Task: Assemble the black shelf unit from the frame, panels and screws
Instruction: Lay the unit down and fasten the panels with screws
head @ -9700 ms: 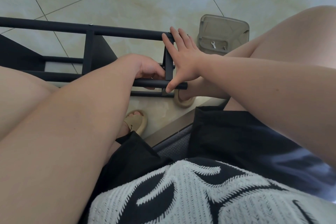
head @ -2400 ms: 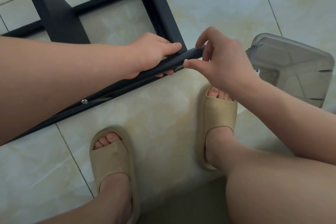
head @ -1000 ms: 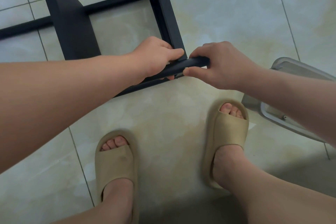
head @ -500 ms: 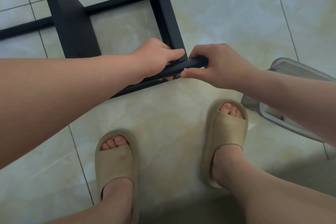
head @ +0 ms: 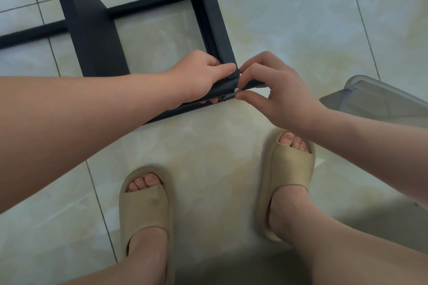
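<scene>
Black shelf frame [head: 215,30] lies on its side on the tiled floor [head: 301,18], its near corner between the person's two hands, with a dark panel [head: 97,37] already standing between the bars further back. The left hand [head: 199,76] is clenched round the near rail [head: 223,87] just beside the corner post, thumb on top, and steadies the joint. The change is on the other side. Half a second ago the right hand [head: 278,92] was wrapped over the end of that rail and no fastener showed. Now it has lifted off the bar, and its fingers [head: 251,97] pinch a small silver screw [head: 236,90] between thumb and forefinger, with the head against the rail's face right at the corner. The remaining fingers are loosely curled and touch nothing I can make out. This reads as the screw being started or turned by hand in this corner joint, so the joint is probably not yet tight. How deep the thread sits cannot be told, as the shank is hidden. A clear plastic box [head: 382,99] stands on the floor to the right, near the right foot, and its contents are not visible. If the rail slips out of line while the screw is only finger-tight, the thread may cross.
</scene>
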The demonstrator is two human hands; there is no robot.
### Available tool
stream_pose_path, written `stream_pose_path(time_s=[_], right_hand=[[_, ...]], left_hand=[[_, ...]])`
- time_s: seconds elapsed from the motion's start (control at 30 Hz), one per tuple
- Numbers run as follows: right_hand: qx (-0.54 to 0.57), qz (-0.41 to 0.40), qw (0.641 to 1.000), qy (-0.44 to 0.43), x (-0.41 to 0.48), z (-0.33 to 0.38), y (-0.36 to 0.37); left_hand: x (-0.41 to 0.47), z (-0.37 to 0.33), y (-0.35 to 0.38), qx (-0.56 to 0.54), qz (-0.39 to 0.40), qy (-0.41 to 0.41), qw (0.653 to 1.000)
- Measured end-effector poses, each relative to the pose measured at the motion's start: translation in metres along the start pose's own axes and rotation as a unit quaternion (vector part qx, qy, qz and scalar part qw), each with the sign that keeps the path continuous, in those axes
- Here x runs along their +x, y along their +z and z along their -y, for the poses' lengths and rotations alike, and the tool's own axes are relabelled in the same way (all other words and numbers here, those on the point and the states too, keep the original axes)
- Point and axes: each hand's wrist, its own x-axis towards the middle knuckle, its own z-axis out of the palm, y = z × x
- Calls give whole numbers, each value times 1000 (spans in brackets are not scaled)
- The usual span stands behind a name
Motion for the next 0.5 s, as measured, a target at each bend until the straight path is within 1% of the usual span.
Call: stream_pose_path(time_s=[0.17,0.3,0.5], right_hand=[[-12,3,1000,-12,1,3,1],[-48,16,998,-20,6,8,0],[-91,6,995,-31,4,12,3]], left_hand=[[1,1,1,-3,3,-4,1000],[2,0,1,-15,0,-7,1000],[3,2,1,-16,-9,-1,1000]])
